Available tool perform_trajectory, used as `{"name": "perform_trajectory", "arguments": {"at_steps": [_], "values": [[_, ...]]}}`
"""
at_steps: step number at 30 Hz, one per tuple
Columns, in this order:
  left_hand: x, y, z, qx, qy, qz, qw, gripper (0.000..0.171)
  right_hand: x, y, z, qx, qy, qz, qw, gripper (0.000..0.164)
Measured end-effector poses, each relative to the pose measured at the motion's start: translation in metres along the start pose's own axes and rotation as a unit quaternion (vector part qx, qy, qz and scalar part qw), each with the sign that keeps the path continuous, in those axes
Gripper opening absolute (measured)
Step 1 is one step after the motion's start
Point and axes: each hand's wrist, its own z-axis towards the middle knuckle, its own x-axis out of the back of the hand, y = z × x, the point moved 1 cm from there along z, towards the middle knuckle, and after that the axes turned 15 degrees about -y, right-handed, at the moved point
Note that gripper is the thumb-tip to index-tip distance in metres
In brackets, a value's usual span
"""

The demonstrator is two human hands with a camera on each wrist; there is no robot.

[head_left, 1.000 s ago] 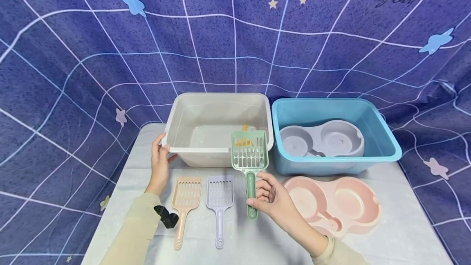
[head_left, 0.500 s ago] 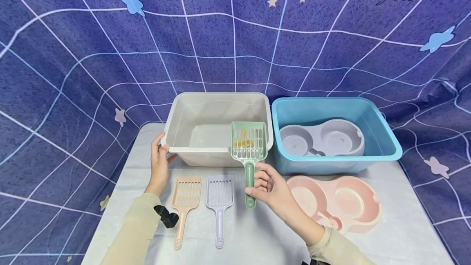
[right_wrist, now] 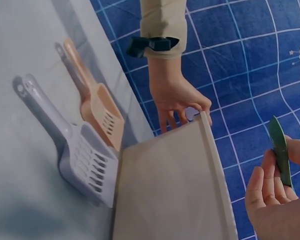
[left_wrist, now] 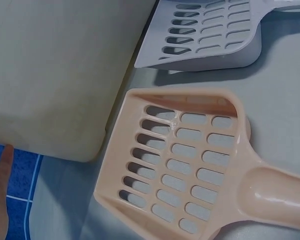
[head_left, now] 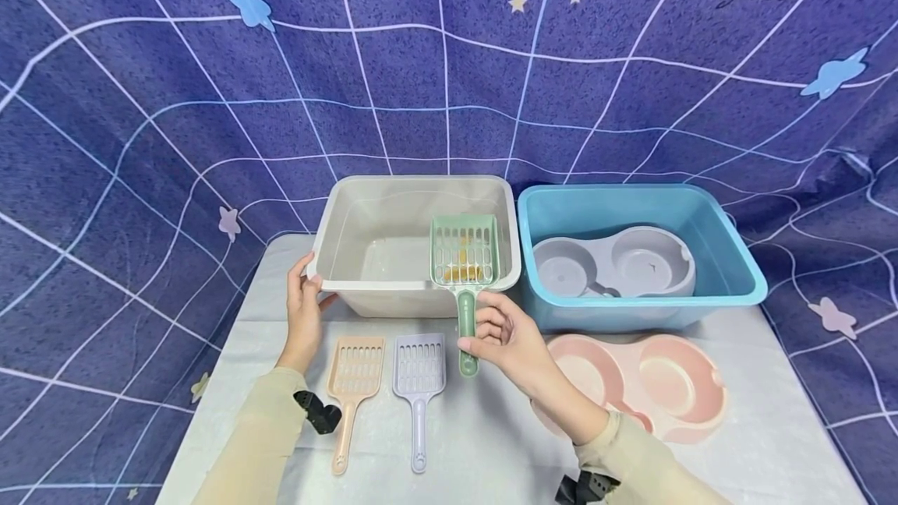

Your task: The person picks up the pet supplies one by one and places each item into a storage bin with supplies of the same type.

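In the head view my right hand (head_left: 517, 345) holds a green litter scoop (head_left: 467, 318) by its handle, thumb on one side and fingers behind. The slotted head overlaps the front right of a light grey litter box (head_left: 382, 287); an orange patch shows through the slots. My left hand (head_left: 303, 322) grips the box's front left corner, thumb at the rim. The right wrist view shows the green handle edge-on in the right hand's fingers. An orange-beige litter scoop (head_left: 356, 369) and a lilac litter scoop (head_left: 419, 372) lie in front of the box.
A blue litter box (head_left: 631, 314) stands close to the grey one's right, with a grey double bowl (head_left: 603, 256) inside. Nearer lies a pink double bowl (head_left: 687, 427), partly hidden by the right forearm. A patterned blue cloth (head_left: 449, 84) rises behind the table.
My right hand has moved the green scoop away from me and slightly left, its head now further over the grey box. The left hand has stayed at the corner.
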Motion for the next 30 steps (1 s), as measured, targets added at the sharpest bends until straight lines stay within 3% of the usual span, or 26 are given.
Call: {"name": "perform_trajectory", "arguments": {"at_steps": [8,22,30], "values": [[-0.008,0.020,-0.005,0.015,-0.006,0.007,0.9998,0.049,0.006,-0.005,0.014,-0.005,0.003,-0.027,1.000,0.068],[-0.006,0.025,-0.003,0.030,-0.009,0.020,0.9993,0.048,0.010,-0.010,0.033,-0.008,0.009,-0.071,0.997,0.067],[-0.006,0.023,-0.004,0.011,-0.018,0.030,0.9993,0.047,0.015,-0.013,0.047,-0.008,0.030,-0.064,0.997,0.066]]}}
